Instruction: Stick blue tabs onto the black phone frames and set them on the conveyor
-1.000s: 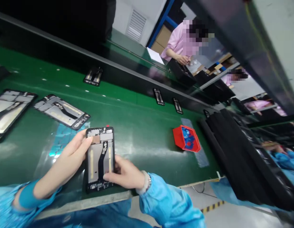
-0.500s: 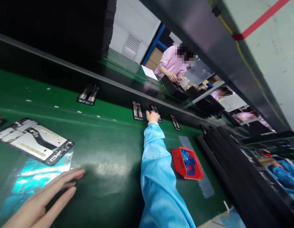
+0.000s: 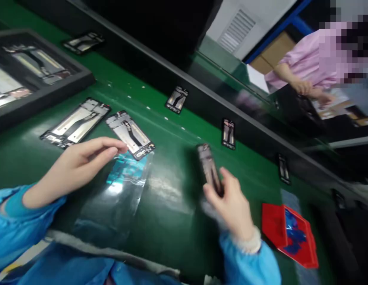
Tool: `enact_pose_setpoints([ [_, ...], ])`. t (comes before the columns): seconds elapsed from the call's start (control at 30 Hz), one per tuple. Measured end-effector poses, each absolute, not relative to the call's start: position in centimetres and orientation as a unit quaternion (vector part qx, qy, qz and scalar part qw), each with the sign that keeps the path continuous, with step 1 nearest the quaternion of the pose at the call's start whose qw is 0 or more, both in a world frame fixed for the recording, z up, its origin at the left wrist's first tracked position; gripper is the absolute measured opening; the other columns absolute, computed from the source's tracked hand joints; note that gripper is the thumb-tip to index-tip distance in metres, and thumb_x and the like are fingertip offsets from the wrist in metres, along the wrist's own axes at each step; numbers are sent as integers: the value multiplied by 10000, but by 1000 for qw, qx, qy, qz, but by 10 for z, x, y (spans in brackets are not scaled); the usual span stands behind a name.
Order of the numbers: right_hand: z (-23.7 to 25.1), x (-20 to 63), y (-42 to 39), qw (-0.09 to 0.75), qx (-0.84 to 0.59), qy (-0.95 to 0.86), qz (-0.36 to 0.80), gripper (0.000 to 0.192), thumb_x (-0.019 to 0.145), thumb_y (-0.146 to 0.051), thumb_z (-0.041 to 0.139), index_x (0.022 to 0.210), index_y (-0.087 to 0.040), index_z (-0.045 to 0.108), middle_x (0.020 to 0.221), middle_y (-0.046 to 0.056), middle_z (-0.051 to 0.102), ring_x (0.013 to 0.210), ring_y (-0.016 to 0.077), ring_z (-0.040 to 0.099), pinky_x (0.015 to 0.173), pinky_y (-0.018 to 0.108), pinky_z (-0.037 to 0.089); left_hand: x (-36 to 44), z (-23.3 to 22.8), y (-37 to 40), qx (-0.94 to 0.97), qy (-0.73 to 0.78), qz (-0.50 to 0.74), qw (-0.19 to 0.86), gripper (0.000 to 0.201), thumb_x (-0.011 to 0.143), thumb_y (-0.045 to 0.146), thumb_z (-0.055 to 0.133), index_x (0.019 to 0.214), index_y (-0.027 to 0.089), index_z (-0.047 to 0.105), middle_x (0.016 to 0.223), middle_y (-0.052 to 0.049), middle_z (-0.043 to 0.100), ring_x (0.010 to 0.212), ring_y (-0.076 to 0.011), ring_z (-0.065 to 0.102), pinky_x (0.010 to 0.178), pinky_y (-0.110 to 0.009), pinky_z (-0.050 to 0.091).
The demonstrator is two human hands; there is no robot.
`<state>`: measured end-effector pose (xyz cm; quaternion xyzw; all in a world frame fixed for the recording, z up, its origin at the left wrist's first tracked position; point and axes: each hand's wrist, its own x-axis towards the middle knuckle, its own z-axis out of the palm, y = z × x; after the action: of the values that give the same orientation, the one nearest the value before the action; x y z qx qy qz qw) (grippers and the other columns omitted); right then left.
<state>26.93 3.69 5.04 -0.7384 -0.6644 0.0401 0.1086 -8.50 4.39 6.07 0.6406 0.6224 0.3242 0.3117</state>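
My right hand (image 3: 233,204) grips a phone screen frame (image 3: 208,160) by its near end, thumb on one side and fingers on the other, tilted above the green bench; motion blurs it. My left hand (image 3: 88,160) has its fingers stretched out, with the fingertips beside a second phone screen frame (image 3: 132,134) lying flat with its dark ribbon cable up. Whether they touch it I cannot tell. Another phone screen frame (image 3: 78,122) lies just beyond that hand. Under the second frame's near end is a shiny teal film sheet (image 3: 127,168) on clear plastic.
A black tray (image 3: 85,79) with phone frames stands at left. Several more frames, such as one phone frame (image 3: 229,133), lie along the bench's far strip. A red bin (image 3: 273,225) with blue pieces sits at right. Across the bench, a person in pink (image 3: 302,59) works.
My right hand has come back from the far strip with a phone screen frame in it. My left hand has moved beside the frame on the bench. The view has swung left.
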Motion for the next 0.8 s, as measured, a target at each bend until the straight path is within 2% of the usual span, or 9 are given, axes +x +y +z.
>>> enact_pose_setpoints([
  [0.13, 21, 195, -55, 33, -693, -720, 22, 679, 766, -534, 566, 1309, -146, 446, 981, 121, 574, 771, 254, 624, 642, 385, 529, -118, 42, 43, 756, 539, 199, 315, 387, 928, 426, 412, 1165, 196, 613, 1234, -14, 632, 1150, -212, 558, 1031, -381, 400],
  [0.2, 13, 177, -72, 25, -705, -709, -1, 727, 778, -572, 557, 1320, -105, 428, 957, 142, 573, 772, 276, 608, 646, 418, 526, -127, 25, 40, 815, 469, 158, 301, 500, 870, 505, 505, 1261, 199, 569, 1359, -56, 551, 1272, -249, 473, 1082, -394, 345],
  [0.27, 13, 168, -75, 43, -706, -707, -13, 789, 773, -622, 552, 1340, -95, 403, 1009, 175, 573, 856, 309, 592, 680, 445, 519, -132, 10, 38, 851, 431, 128, 271, 669, 804, 565, 581, 1349, 186, 495, 1429, -100, 475, 1341, -287, 389, 1104, -420, 314],
  [0.33, 19, 162, -69, 95, -682, -725, 1, 767, 779, -620, 560, 1339, -118, 407, 1091, 188, 565, 965, 319, 567, 750, 450, 512, -132, 1, 38, 869, 418, 116, 238, 722, 798, 579, 588, 1376, 165, 463, 1437, -123, 461, 1360, -302, 354, 1105, -438, 303],
  [0.4, 27, 152, -57, 160, -636, -753, 50, 596, 838, -519, 555, 1299, -157, 446, 1113, 157, 580, 1008, 277, 562, 813, 416, 502, -130, -2, 39, 878, 415, 124, 207, 639, 834, 551, 562, 1336, 160, 509, 1383, -121, 525, 1337, -294, 388, 1084, -428, 318],
  [0.53, 37, 120, -25, 244, -535, -796, 146, 209, 919, -263, 490, 1097, -191, 574, 921, 58, 645, 887, 177, 592, 821, 324, 486, -123, -1, 45, 870, 435, 151, 176, 374, 896, 421, 524, 1174, 197, 633, 1206, -82, 665, 1220, -260, 513, 978, -385, 382],
  [0.63, 34, 93, -2, 252, -514, -812, 116, 167, 916, -239, 492, 991, -177, 627, 915, 68, 639, 888, 187, 559, 812, 329, 465, -120, 0, 49, 861, 447, 163, 180, 281, 883, 379, 552, 1076, 212, 670, 1132, -66, 697, 1158, -244, 556, 915, -371, 400],
  [0.8, 18, 65, 19, 236, -508, -826, 56, 167, 899, -258, 523, 890, -180, 670, 919, 90, 614, 882, 209, 492, 769, 346, 427, -118, 2, 53, 853, 454, 171, 195, 286, 845, 397, 599, 1046, 210, 680, 1094, -61, 711, 1130, -239, 572, 914, -371, 398],
])
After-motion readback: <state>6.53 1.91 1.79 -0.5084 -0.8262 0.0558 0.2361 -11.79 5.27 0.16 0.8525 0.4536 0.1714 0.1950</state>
